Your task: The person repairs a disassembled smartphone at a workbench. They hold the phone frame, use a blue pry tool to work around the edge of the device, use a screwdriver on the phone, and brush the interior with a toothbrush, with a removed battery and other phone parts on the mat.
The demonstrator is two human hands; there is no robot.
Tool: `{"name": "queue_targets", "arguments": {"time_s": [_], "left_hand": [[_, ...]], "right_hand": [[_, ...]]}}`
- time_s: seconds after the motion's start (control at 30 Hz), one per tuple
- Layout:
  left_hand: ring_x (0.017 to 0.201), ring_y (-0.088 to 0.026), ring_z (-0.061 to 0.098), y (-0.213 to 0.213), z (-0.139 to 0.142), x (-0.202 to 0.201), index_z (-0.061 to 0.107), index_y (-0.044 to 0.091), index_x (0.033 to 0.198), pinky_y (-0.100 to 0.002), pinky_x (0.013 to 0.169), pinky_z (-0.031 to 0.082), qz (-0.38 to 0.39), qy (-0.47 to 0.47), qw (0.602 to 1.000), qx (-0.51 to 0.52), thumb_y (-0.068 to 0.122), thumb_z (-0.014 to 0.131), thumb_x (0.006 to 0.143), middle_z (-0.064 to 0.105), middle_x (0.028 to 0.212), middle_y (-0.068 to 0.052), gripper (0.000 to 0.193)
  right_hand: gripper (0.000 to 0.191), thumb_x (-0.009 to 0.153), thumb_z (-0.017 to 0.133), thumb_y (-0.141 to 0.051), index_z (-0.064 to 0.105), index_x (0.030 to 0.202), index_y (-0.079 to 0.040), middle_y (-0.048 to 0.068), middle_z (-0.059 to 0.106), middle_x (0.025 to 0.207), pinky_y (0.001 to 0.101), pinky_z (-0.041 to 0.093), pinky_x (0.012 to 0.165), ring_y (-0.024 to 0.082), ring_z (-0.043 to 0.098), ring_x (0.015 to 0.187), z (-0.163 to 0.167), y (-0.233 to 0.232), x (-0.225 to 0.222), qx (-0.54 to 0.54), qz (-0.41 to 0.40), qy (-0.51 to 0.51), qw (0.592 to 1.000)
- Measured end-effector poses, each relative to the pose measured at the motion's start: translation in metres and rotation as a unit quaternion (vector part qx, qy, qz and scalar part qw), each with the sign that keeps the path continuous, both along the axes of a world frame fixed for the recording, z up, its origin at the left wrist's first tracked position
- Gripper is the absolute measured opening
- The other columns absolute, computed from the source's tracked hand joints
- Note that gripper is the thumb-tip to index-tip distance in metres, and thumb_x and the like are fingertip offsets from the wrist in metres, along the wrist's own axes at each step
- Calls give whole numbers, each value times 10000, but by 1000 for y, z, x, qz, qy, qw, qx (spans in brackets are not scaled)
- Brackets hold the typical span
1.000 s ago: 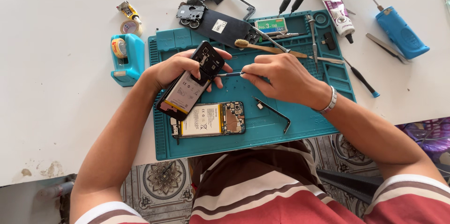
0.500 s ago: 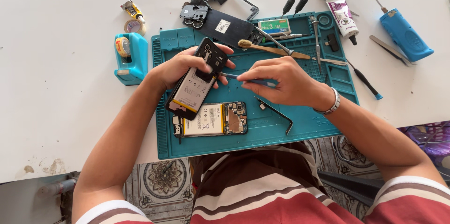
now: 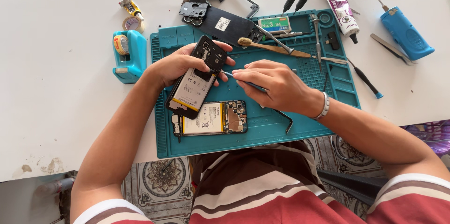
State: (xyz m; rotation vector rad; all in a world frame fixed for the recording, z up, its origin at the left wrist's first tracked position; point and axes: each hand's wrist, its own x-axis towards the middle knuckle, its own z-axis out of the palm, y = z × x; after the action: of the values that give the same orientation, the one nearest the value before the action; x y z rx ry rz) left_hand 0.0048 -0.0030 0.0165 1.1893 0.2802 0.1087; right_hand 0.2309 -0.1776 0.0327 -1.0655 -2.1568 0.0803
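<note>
Opened black smartphone with exposed white battery (image 3: pixel 196 81) held tilted above the teal silicone repair mat (image 3: pixel 262 125), left hand (image 3: pixel 176 64) grip closed around its upper half. Right hand (image 3: pixel 276 85) grip pinched on a thin blue-handled tool (image 3: pixel 243 81), tip touching the phone's upper edge. Second opened phone with white battery (image 3: pixel 211 118) lies flat on the mat just below. Mat's top tray compartments hold a wooden-handled brush (image 3: pixel 269 47), metal tweezers (image 3: pixel 276 41) and a small green box (image 3: pixel 275 23). Teal tape dispenser (image 3: pixel 126 55) sits on the white worktop (image 3: pixel 56 88) left of the mat.
</note>
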Motion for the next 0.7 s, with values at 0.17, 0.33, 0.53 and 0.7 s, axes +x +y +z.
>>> {"name": "queue_targets", "arguments": {"time_s": [0.17,0.33,0.53,0.7], "left_hand": [[1015,-312,742,0,-1,0,440,-19,1484,-401,875,641,5,8,1000,25,-15,533,780,641,1337,-235,711],[1050,-317,729,2,-5,2,432,-28,1472,-408,885,636,9,-7,1000,19,-22,521,790,627,1350,-236,688],[1050,-319,715,2,-5,-2,435,-59,1460,-428,883,633,8,-13,1000,-16,-36,516,784,613,1331,-257,681],[1051,-322,720,2,0,-3,441,-61,1453,-418,874,630,-3,-9,1000,-22,-39,516,778,620,1317,-257,680]], "right_hand": [[234,914,772,-22,675,1124,18,171,758,1021,403,617,913,305,750,997,0,-6,-15,43,-22,-9,999],[218,922,741,13,657,1115,68,177,758,974,416,616,967,289,763,912,-1,-8,-26,57,-11,-22,998],[148,979,690,-35,733,1095,45,167,783,953,283,595,702,210,755,792,-2,7,-7,-141,-40,148,978],[157,1051,618,-64,705,1101,57,118,769,990,227,625,776,158,778,992,-16,20,5,-236,-3,298,925]]}}
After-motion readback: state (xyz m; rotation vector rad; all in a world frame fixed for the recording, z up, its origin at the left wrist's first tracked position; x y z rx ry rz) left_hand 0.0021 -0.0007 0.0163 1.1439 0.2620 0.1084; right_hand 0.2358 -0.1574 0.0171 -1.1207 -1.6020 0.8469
